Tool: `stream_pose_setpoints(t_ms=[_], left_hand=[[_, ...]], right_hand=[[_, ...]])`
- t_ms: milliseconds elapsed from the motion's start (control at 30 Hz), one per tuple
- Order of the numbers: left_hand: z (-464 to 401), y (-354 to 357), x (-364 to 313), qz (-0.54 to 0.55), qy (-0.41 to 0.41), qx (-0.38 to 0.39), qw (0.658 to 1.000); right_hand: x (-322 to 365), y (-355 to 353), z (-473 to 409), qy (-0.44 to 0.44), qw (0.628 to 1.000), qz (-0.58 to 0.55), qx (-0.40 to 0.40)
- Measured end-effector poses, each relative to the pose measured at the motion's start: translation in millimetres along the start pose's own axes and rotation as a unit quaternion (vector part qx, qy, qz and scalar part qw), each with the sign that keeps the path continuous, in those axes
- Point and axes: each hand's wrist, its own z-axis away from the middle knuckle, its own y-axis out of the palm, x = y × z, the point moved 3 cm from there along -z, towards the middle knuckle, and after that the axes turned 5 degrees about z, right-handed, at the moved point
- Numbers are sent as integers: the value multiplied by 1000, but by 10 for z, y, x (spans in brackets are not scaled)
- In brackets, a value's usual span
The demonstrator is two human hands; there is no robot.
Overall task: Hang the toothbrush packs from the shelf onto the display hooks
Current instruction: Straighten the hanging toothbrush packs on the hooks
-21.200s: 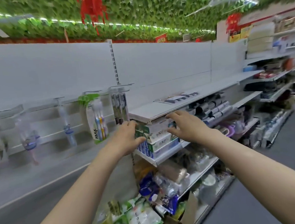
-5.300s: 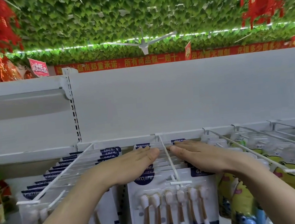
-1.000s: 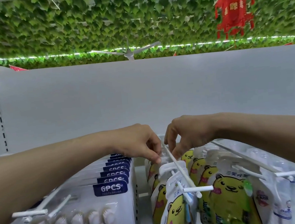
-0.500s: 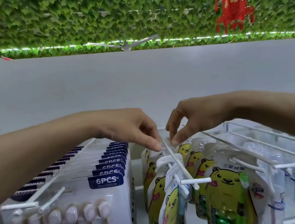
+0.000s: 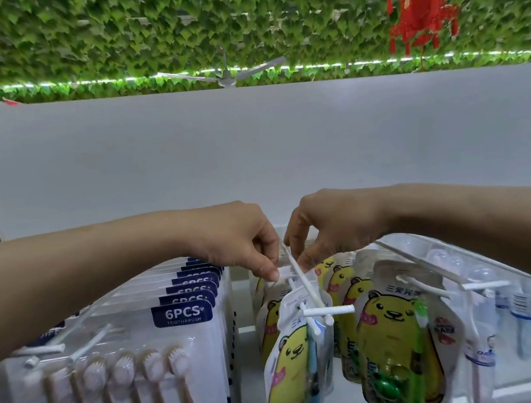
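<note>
Toothbrush packs with the yellow bear [image 5: 295,353] hang in a row on the white display hook [image 5: 306,283] in the middle – both hands sit right at it. Left hand [image 5: 238,236] pinches the top of a pack further back on the hook, right hand [image 5: 330,224] pinches just beside the wire, fingertips curled down. 6PCS packs [image 5: 181,314] fill the hook to the left

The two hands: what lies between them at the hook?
In the head view, the white hook rod runs between the left hand and right hand.
</note>
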Motion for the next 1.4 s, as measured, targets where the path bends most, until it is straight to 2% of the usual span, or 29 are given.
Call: stream_pose_setpoints(t_ms=[133,267,333,467,633,833,967,1100,1267,1400], left_hand=[[186,-143,-108,49,-10,6,999],[389,-166,-289,96,-15,57,994],[391,-83,-340,70,-21,70,995],[322,45,-366,10,-16,47,999],[253,54,-336,3,-25,25,999],[240,8,-292,2,-27,32,999],[193,-263,-258,-35,-39,-47,998],[-100,-392,-277,-7,-16,-106,994],[-615,-249,-269,-19,-15,-72,997],[-925,-161,-267,45,-16,-57,997]], right_hand=[[9,-88,164,-3,1000,-22,-9],[32,-167,363,-17,998,-62,1],[51,-147,407,-23,997,-74,8],[89,-40,394,-22,998,-63,15],[85,-31,355,-10,999,-48,-3],[57,-61,371,8,1000,-28,-11],[-85,-300,460,37,997,-21,-63],[-391,-460,454,72,992,19,-104],[-858,-424,347,109,989,81,-65],[-1154,-356,248,113,990,86,1]])
